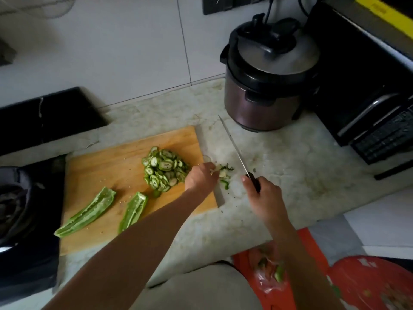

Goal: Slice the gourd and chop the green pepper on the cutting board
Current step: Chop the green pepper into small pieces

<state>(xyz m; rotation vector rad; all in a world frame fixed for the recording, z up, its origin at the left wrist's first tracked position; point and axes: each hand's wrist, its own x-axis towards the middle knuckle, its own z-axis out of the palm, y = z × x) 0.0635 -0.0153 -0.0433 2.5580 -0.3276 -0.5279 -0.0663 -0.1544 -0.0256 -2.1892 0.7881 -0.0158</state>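
Note:
A wooden cutting board (107, 166) lies on the counter. On its right part is a heap of gourd slices (164, 168). Two green pepper halves lie cut side up at the board's near left: one (86, 212) longer, the other (134, 209) beside my forearm. My left hand (200, 177) reaches past the board's right edge and pinches pale pepper core scraps (222, 173) on the counter. My right hand (262, 195) grips the dark handle of a knife (233, 144), blade pointing away over the counter, off the board.
A pressure cooker (268, 81) and a black oven (368, 90) stand at the back right. A black stove (44, 117) and a dark pan (13, 198) are on the left. Below the counter edge hangs a red bag (279, 276) with scraps.

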